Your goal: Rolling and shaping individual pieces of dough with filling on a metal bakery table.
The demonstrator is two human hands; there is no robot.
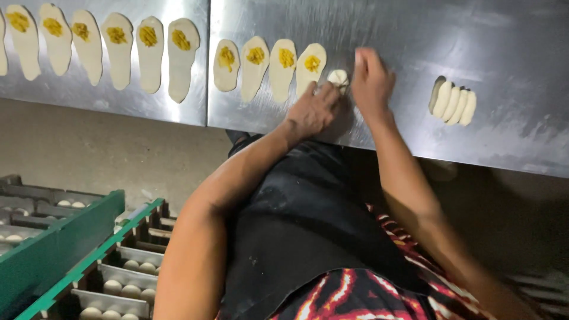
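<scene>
Both my hands work on one pale dough piece on the steel table. My left hand pinches its near side with closed fingers. My right hand cups its right side. To the left lies a row of flat oval dough pieces, each with a dab of yellow filling. More such ovals line the adjoining steel sheet. A stack of several plain dough ovals sits to the right of my right hand.
A green-framed rack stands at the lower left, its metal trays holding several round dough balls. The table's near edge runs across the view above my black apron. A concrete floor shows below.
</scene>
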